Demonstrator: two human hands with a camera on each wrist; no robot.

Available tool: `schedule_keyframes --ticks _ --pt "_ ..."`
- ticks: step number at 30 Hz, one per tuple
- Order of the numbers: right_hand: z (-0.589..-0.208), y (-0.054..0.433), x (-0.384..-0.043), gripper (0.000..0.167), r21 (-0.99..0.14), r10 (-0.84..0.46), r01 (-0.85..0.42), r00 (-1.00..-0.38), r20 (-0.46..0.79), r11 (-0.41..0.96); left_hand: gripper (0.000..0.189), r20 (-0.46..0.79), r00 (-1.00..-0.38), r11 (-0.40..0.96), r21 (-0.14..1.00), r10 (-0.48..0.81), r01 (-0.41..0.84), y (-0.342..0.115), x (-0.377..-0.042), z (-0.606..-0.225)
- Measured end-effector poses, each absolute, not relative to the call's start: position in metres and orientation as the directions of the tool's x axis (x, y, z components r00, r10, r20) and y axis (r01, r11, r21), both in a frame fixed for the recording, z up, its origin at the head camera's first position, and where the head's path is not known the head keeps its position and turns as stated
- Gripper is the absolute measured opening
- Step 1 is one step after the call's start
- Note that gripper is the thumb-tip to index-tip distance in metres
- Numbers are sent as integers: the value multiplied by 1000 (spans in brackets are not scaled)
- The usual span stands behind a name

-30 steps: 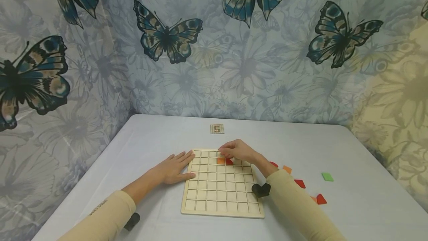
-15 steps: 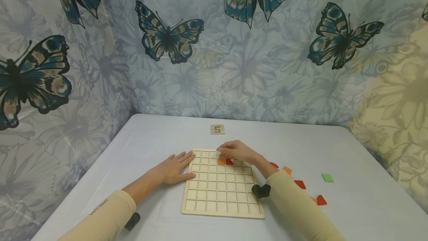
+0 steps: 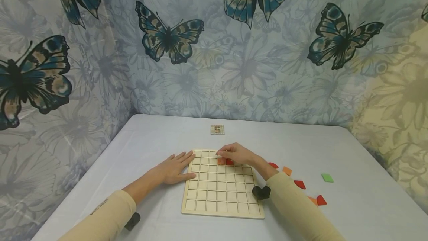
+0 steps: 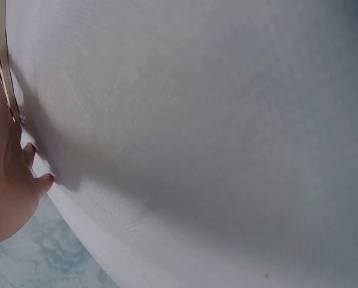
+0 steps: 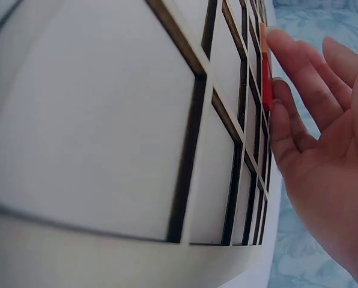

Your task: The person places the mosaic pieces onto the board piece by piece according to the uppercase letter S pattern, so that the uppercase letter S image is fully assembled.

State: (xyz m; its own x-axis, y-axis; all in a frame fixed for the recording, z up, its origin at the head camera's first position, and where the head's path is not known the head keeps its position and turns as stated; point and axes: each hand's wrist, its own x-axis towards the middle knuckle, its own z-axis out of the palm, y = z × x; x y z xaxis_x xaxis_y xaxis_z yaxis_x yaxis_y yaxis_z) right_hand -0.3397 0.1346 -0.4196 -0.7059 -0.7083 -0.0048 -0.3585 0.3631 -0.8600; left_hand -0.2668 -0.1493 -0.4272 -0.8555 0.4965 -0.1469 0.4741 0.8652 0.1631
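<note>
I record a white cloth-covered table bearing a pale wooden grid board. From the board: small brown-marked beige square at twelve o'clock; flat red pieces, flat orange pieces and one green four-sided piece between two and four.

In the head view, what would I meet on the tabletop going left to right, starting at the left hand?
Bare left hand, pale wooden gridded board, red flat piece with curved edge, orange four-sided flat piece, second red flat piece, second orange flat piece, green four-sided flat piece.
</note>
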Motion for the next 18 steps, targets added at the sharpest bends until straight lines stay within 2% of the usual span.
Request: schedule_keyframes --ticks 18 --pt "-419 133 -339 29 -844 -692 -375 -722 7 382 79 -149 -855 865 171 497 473 -150 -266 -427"
